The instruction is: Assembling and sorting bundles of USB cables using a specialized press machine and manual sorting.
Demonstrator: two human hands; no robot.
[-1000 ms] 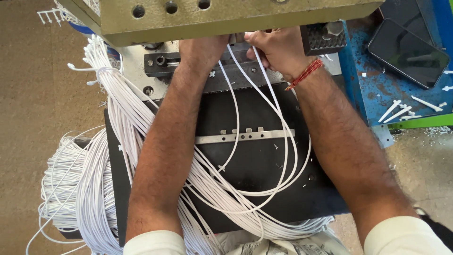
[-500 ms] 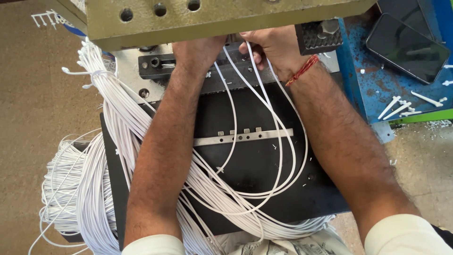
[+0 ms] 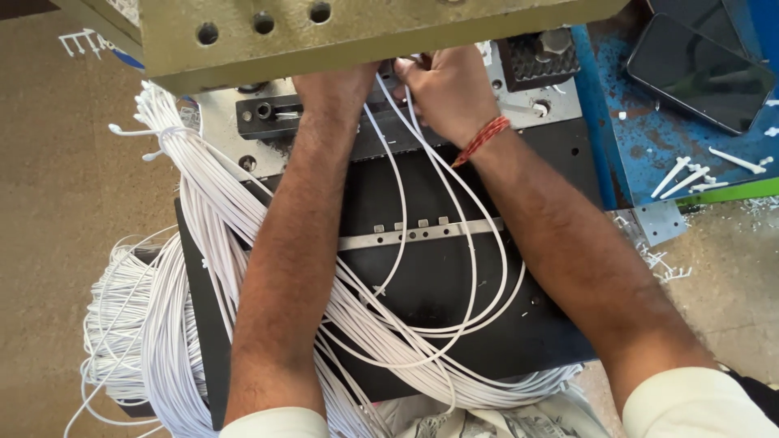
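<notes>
Both my hands are up under the press: right hand (image 3: 446,89) pinching white wires (image 3: 422,268), left hand (image 3: 341,85) fingers hidden, can't tell. Big bundle (image 3: 146,341) looks unfed, so plenty left.

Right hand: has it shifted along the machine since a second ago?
No. The right hand stays under the olive machine block, pinching white wires beside the left hand; only the camera view drifted.

dark phone (image 3: 699,71) | blue bench (image 3: 625,138) | white clips, perhaps plastic (image 3: 686,174)
</notes>
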